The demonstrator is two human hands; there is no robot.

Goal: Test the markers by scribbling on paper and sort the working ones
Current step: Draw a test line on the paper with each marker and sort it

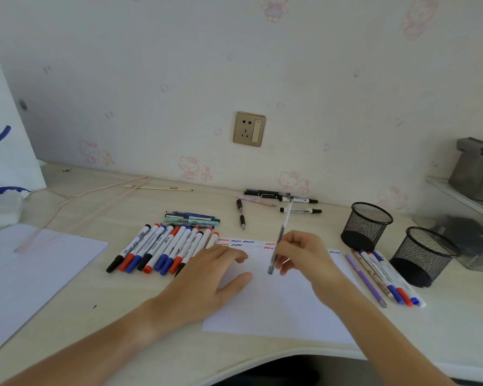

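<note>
Head view, looking down at the bench (67, 316). Left hand (207, 277) lies flat on the paper (276, 307), fingers straight and slightly spread, pinning the sheet at its 9 o'clock edge. Right hand (304, 257) pinches a slim clear pen (280, 238) low on the barrel, tip down over the paper, just below rows of red, blue and black squiggles (246, 243). Row of markers (162, 249) lies at 9 o'clock of the sheet; a smaller group (385, 277) at 3 o'clock, beside two mesh cups (396, 240). Judgement: the pen is light, stiff, smooth-barrelled; hold near the tip for control. Paper is thin and slides easily, so keep it pinned.
</note>
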